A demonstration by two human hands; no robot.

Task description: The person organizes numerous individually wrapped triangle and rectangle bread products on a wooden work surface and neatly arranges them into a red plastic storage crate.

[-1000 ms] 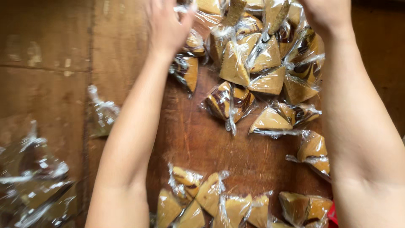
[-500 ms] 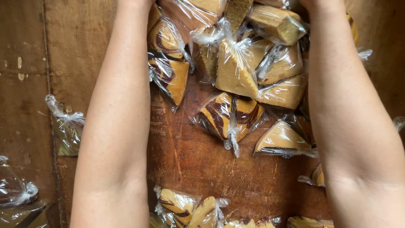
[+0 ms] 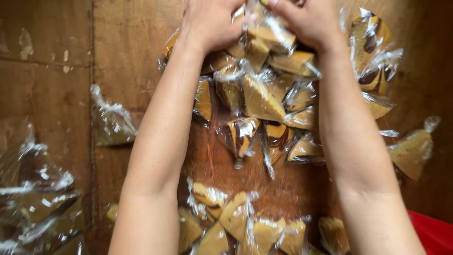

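Many triangular cake slices wrapped in clear plastic lie in a heap (image 3: 264,99) on a brown wooden table (image 3: 127,52). Some slices are plain yellow, some marbled with dark brown. My left hand (image 3: 212,23) and my right hand (image 3: 306,21) reach to the far side of the heap at the top of the view. Both close on wrapped slices (image 3: 266,33) between them; the fingertips are partly cut off by the frame. A marbled slice (image 3: 240,137) lies between my forearms.
Another row of wrapped slices (image 3: 240,226) lies along the near edge. Empty clear plastic bags (image 3: 33,198) are piled at the left, with one bag (image 3: 111,123) beside my left forearm. More slices (image 3: 373,52) sit right of my right arm. Something red (image 3: 434,233) shows at bottom right.
The view has shifted so both hands are in sight again at the top. The hands have come closer together on the far slices, and the heap sits more bunched between my arms.
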